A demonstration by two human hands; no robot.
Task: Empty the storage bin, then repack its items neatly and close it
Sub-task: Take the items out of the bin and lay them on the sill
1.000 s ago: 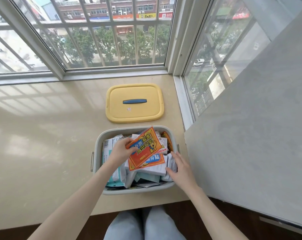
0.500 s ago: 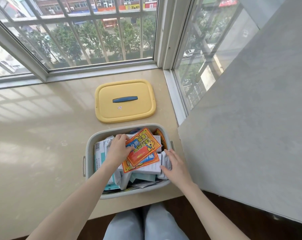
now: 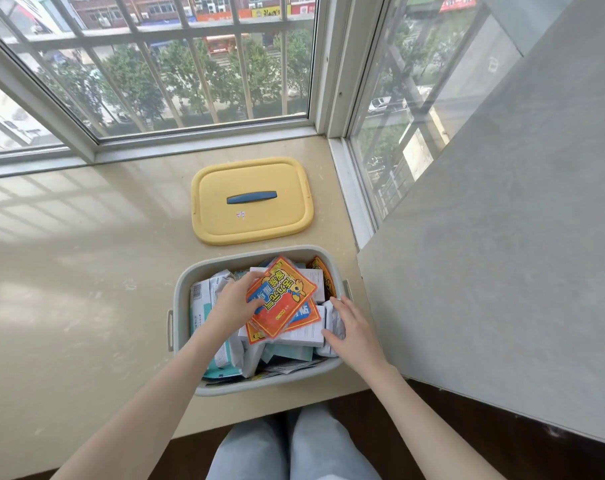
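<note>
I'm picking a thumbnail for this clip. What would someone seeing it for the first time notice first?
Most likely the bright orange packet, gripped by the left hand on top of the crammed grey bin at the near edge of the ledge. Next comes the yellow lid with its blue handle, lying flat just beyond the bin, toward the window. The right hand rests with straight fingers on white packs at the bin's right side.

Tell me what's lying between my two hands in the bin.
Head view: the orange packet your left hand grips, lying over a white box.
</note>
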